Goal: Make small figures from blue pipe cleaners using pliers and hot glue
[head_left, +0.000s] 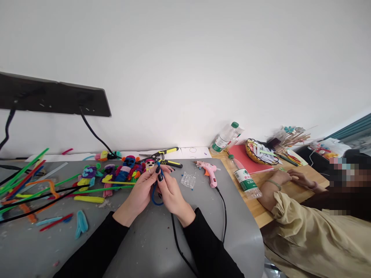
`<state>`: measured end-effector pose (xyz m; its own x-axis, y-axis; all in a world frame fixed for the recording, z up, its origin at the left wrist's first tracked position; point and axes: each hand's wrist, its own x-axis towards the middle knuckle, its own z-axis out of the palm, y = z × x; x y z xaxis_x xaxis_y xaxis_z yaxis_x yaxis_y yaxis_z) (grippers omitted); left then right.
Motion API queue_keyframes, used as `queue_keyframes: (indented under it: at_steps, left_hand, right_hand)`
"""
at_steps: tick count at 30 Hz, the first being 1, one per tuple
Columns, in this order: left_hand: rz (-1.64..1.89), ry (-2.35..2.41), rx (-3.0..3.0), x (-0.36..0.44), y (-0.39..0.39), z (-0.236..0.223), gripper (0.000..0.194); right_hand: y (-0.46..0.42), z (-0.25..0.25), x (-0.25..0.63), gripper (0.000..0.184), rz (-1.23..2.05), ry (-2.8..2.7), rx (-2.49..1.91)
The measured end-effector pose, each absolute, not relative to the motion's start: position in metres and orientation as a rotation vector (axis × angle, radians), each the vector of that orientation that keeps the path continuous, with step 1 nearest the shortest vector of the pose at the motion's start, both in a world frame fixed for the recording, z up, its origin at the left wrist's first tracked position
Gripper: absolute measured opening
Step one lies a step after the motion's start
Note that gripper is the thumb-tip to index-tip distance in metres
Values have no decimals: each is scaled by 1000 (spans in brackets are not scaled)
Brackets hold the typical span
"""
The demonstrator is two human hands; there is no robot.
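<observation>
A blue pipe cleaner (157,201) is pinched between my two hands over the grey table, and its lower part bends into a loop. My left hand (144,188) and my right hand (173,193) meet at the fingertips, both closed on it. Behind them lie several small pipe-cleaner dolls (126,169) in bright colours. A pair of pliers (162,156) with yellow and black handles rests near the wall. To the right of my hands sit a small clear plastic piece (188,180) and a pink glue gun (210,173) with a black cord.
Loose pipe cleaners (37,185) spread across the left side. A cut yellow piece (89,199) and a light blue piece (81,224) lie nearer. Right, plastic bottles (245,179), a red folder (246,160) and a basket (261,152) stand by a co-worker's hands (279,179).
</observation>
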<state>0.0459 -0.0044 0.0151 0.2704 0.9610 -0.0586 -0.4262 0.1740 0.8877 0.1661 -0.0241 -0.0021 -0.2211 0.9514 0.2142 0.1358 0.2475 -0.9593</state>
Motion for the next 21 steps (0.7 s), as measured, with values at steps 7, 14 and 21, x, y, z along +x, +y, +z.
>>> queue_keyframes:
  at_steps: [7, 14, 21]
  left_hand:
    - [1132, 708, 852, 44, -4, 15, 41]
    - [1099, 710, 866, 43, -2, 15, 48]
    - [1126, 810, 960, 43, -1, 17, 52]
  right_hand:
    - [-23, -4, 165, 50, 1055, -1614, -1037]
    - [-24, -1, 161, 60, 1305, -1380, -954]
    - [-17, -14, 157, 64, 1571, -1033, -825]
